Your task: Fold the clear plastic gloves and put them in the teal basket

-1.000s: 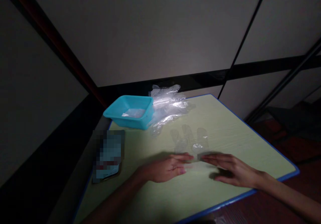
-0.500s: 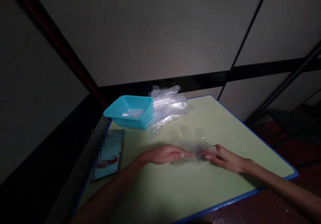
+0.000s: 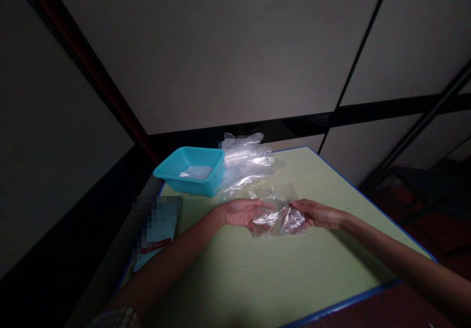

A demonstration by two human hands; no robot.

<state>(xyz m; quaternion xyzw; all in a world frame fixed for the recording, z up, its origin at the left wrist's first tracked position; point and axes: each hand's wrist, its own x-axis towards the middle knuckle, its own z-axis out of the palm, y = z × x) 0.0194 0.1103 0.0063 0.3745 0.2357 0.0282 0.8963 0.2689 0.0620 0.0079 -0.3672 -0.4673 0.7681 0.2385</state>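
Observation:
A clear plastic sheet or glove point(image 3: 274, 217), thin and shiny, is held up between both hands over the middle of the table. My left hand point(image 3: 246, 212) is palm up, with its fingers under and behind the left part of the plastic. On the other side, my right hand point(image 3: 315, 213) pinches the plastic's right edge between thumb and fingers. Some fingertips show only blurrily through the film. Behind my hands, a pile of clear plastic gloves point(image 3: 250, 164) lies next to a turquoise basket point(image 3: 195, 187).
The pale green table point(image 3: 235, 274) has a blue edge. A folded clear plastic piece point(image 3: 198, 172) lies in the basket. At the table's left side is a partly pixelated flat object point(image 3: 162, 225). Light cabinet panels point(image 3: 235, 58) rise behind the table.
The plastic has folded and been lifted a little, its finger shapes no longer spread flat. My left palm has turned upward, and my right hand has moved slightly up and now pinches the edge.

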